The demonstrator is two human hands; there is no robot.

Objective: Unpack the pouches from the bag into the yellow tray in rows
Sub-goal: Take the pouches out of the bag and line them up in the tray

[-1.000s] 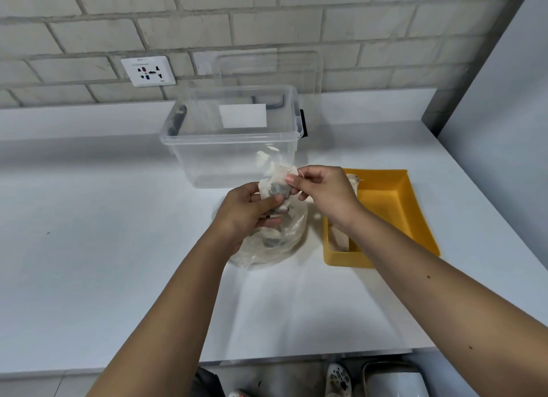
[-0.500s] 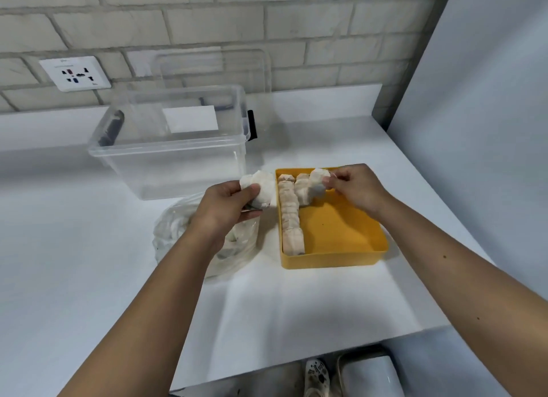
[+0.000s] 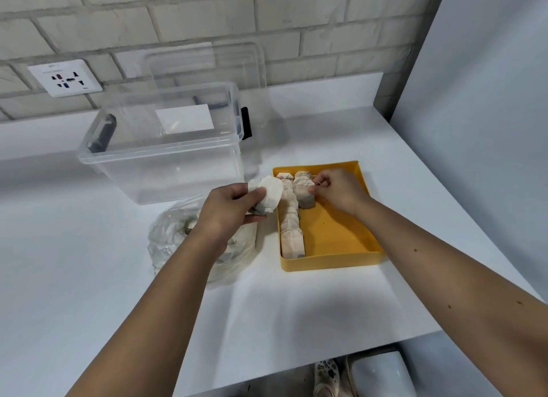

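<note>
Your left grip [image 3: 231, 208] is closed round a white pouch [image 3: 269, 196], with fingers and thumb curled on it. It holds the pouch in the air just left of the far left corner of the tray [image 3: 329, 261], above the far side of the bag [image 3: 175, 239]. The bag is clear plastic and lies crumpled on the surface [image 3: 89, 293] under your left wrist. More pouches show dimly through it, but you cannot tell how many.

Your right grip [image 3: 338, 190] is over the far end of the tray, fingers curled. It pinches the right edge of a second pouch [image 3: 305, 198], where a thin thread shows. That pouch lies in the tray and touches another one [image 3: 302, 175] behind it. These two make a short line just right of the first row.

The first row [image 3: 292, 230] runs along the tray's left wall from the far end to the near end, its pouches touching end to end. The tray sits flat on the surface, just right of the bag.

Behind the bag a clear box [image 3: 166, 162] stands open, with a dark latch at each end. A clear lid [image 3: 207, 67] leans upright against the brick wall behind it. A white socket [image 3: 65, 77] is on the wall to the left. Below the near edge of the surface you can see a shoe [image 3: 326, 376].
</note>
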